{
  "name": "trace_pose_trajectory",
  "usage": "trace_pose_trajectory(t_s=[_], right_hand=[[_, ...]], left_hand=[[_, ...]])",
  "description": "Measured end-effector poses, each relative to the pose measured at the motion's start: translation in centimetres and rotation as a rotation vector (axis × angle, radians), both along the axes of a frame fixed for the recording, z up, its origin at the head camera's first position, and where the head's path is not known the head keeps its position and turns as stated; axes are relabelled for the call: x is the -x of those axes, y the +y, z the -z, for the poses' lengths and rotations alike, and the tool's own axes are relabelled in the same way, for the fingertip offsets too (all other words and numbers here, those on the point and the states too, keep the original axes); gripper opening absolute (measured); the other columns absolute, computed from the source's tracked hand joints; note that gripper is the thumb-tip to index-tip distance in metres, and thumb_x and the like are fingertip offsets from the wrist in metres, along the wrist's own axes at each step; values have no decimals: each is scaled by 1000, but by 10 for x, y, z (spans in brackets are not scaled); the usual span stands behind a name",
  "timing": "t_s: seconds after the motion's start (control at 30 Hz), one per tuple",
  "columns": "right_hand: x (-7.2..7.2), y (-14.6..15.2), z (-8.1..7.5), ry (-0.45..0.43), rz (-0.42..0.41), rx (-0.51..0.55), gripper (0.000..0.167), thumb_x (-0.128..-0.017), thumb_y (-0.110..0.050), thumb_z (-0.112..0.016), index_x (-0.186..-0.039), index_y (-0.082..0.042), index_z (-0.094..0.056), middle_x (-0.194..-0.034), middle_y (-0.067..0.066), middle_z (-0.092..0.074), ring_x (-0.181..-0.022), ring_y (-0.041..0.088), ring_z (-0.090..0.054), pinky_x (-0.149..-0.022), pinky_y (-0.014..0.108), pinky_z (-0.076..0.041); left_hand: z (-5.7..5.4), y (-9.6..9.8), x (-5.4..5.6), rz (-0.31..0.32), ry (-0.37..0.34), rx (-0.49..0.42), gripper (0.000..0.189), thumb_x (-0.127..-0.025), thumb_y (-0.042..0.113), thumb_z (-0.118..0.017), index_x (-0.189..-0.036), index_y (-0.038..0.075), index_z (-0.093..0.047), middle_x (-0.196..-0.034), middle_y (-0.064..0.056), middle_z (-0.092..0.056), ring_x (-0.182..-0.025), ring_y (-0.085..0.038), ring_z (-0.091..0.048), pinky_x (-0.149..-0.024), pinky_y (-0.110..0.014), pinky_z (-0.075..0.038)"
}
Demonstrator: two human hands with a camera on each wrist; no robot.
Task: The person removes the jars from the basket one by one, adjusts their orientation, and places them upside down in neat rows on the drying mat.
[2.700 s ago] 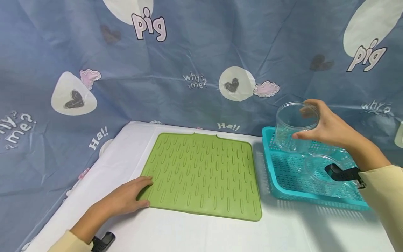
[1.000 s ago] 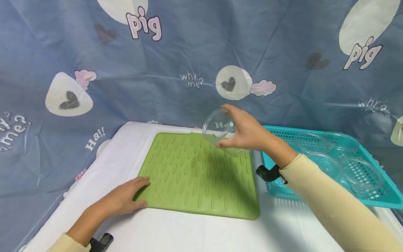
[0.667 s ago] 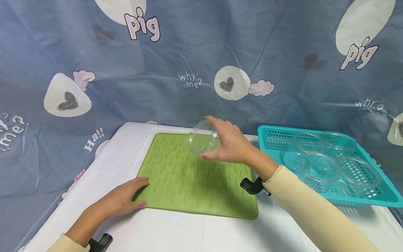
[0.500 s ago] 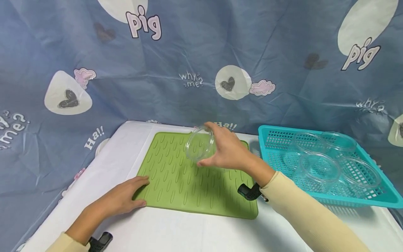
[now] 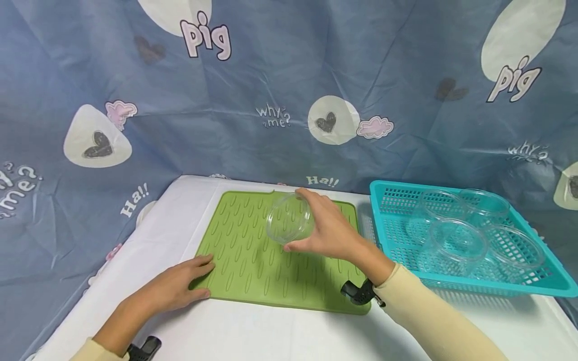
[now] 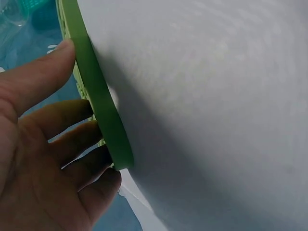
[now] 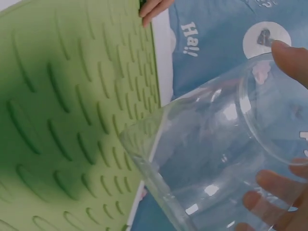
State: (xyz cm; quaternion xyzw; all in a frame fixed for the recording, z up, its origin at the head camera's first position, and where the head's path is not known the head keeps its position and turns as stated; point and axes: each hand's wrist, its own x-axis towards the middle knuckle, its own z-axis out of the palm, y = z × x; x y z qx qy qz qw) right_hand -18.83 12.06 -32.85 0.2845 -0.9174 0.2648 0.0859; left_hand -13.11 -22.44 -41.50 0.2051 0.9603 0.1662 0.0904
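Note:
My right hand grips a clear plastic jar between thumb and fingers, above the green ridged mat. Tilted on its side, the jar points its round end to the left. In the right wrist view the jar looks see-through and apart from the mat, whose surface carries a dark shadow. On the mat's lower left corner lies my left hand, its fingers relaxed. The left wrist view has the left hand's fingertips along the mat's thick edge.
To the right stands a turquoise plastic basket holding several similar clear jars. A white cloth covers the table. Behind it hangs a blue printed curtain.
My right hand has carried the jar from above the basket leftward over the mat, tilting it and bringing it lower. My left hand has stayed at the mat's corner.

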Motion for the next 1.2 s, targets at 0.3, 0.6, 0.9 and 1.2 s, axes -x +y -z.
trace_pose_trajectory(t_s=[0.3, 0.6, 0.9, 1.2], right_hand=[[-6, 8, 10, 0, -9, 7, 114, -63, -52, -90, -153, -12, -32, -147, 8, -52, -138, 30, -48, -116, 56, -39], [-7, 15, 13, -28, 1, 30, 116, -63, -50, -91, -155, -16, -30, -152, 6, -47, -140, 31, -46, -115, 56, -41], [-6, 15, 18, -80, 52, 65, 114, -61, -48, -92, -151, -10, -32, -144, 10, -52, -132, 29, -52, -110, 50, -47], [-7, 14, 23, -2, 52, 34, 114, -60, -48, -92, -149, -8, -34, -141, 12, -54, -128, 31, -54, -109, 60, -44]], left_hand=[[3, 0, 2, 48, 29, 4, 61, -84, 33, -77, -131, -3, -61, -147, -23, -51, -133, -46, -50, -106, -60, -46], [4, 1, 0, 13, 17, -5, 62, -83, 31, -78, -131, -4, -61, -148, -23, -49, -133, -48, -48, -106, -62, -45], [4, 2, -2, -17, -1, -25, 63, -84, 27, -77, -135, -4, -56, -149, -23, -48, -135, -47, -47, -108, -61, -44], [-9, 8, 3, -23, -17, -64, 62, -89, 30, -72, -136, -6, -54, -146, -26, -49, -135, -48, -47, -109, -61, -43]])
